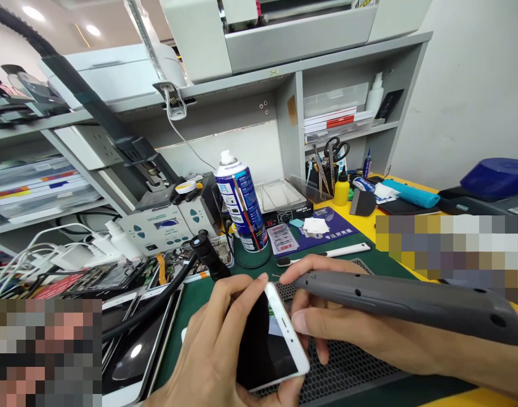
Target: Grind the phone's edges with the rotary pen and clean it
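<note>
A white smartphone [299, 359] with a dark glossy screen is tilted up in my left hand [212, 333], fingers over its far edge and thumb at the near end. Beside it, my right hand [352, 333] grips a long dark grey plastic tool [395, 297] with several screw holes along its side. The narrow end of the tool lies between my index finger and thumb, close to the phone's upper edge. Its kind is not plain, and its tip is hidden. A black perforated mat [348, 373] lies under my hands.
A blue spray can [242, 203] and a white-handled brush [344, 250] stand and lie beyond my hands. More phones [136, 356] lie at left, near a black flexible arm [157, 308]. A control unit [157, 229] sits behind. Pixelated patches cover the lower left and right side.
</note>
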Available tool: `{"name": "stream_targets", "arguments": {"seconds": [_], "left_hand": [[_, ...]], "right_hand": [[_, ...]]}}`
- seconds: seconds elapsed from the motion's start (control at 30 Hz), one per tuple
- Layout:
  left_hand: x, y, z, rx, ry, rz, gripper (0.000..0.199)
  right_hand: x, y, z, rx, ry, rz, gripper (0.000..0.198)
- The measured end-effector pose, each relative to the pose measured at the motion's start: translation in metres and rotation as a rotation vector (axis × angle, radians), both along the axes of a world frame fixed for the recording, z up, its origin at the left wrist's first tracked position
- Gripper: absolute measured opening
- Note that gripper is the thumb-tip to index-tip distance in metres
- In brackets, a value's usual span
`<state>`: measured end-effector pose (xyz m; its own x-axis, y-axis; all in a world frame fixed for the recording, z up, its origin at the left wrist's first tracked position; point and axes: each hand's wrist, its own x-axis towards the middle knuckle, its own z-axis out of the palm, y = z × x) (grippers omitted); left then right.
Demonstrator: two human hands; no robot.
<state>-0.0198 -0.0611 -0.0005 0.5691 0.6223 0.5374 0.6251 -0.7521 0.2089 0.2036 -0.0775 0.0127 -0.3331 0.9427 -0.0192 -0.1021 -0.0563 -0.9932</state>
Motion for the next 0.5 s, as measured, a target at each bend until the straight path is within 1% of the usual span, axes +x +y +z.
{"name": "stream_targets", "arguments": {"seconds": [0.1,0.27,0.4,0.5], "left_hand": [[-0.0018,0.0022,-0.0008,0.016,0.040,-0.031,0.069],[-0.0027,0.0058,-0.0029,0.069,0.070,-0.053,0.072],[-0.0022,0.0064,-0.0025,0.033,0.070,-0.090,0.075],[-0.0025,0.0062,-0.0016,0.004,0.076,-0.089,0.079]], "right_hand": [[0.0001,0.0007,-0.0003,0.002,-0.017,-0.006,0.035],[-0.0026,-0.0003,0.0030,0.013,-0.030,-0.013,0.028],[-0.0047,-0.0011,0.0051,-0.023,-0.004,-0.019,0.029],[-0.0040,-0.0002,0.0020,0.007,-0.030,-0.021,0.027]]}}
